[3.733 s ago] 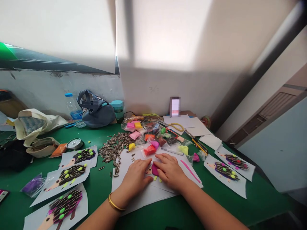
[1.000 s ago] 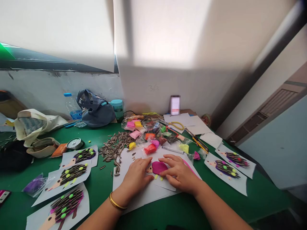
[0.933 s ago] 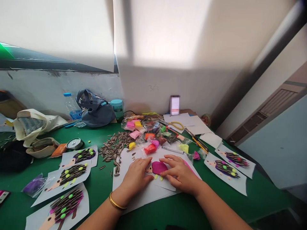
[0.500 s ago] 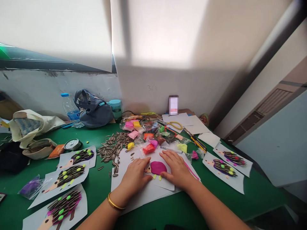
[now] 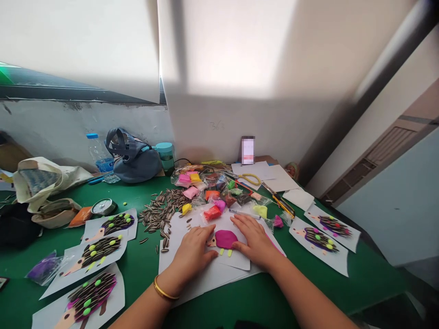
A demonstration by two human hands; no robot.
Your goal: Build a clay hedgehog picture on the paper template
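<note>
Between my hands, a flat clay hedgehog (image 5: 226,239) lies on a small white card (image 5: 236,261). It has a magenta body, a peach face with a dark eye and nose, and two yellow-green feet. My left hand (image 5: 195,246) rests on the card's left side, fingers extended near the face, holding nothing. On the right, my right hand (image 5: 255,240) lies spread over the paper, its thumb close to the body's edge. Under the card is a stack of white paper (image 5: 199,285). Packets of coloured clay, among them a red packet (image 5: 212,213), lie just beyond.
Sunflower seeds (image 5: 161,212) are heaped to the left. Finished seed-covered hedgehog cards lie at left (image 5: 92,292) and right (image 5: 318,242). Scissors (image 5: 252,179), a utility knife (image 5: 283,203), a phone (image 5: 248,151), a blue bag (image 5: 135,157) and a bottle (image 5: 101,155) stand or lie farther back.
My right hand has shifted slightly right, its thumb moving up and away from the yellow-green foot, so both feet show fully. My left hand has stayed in place.
</note>
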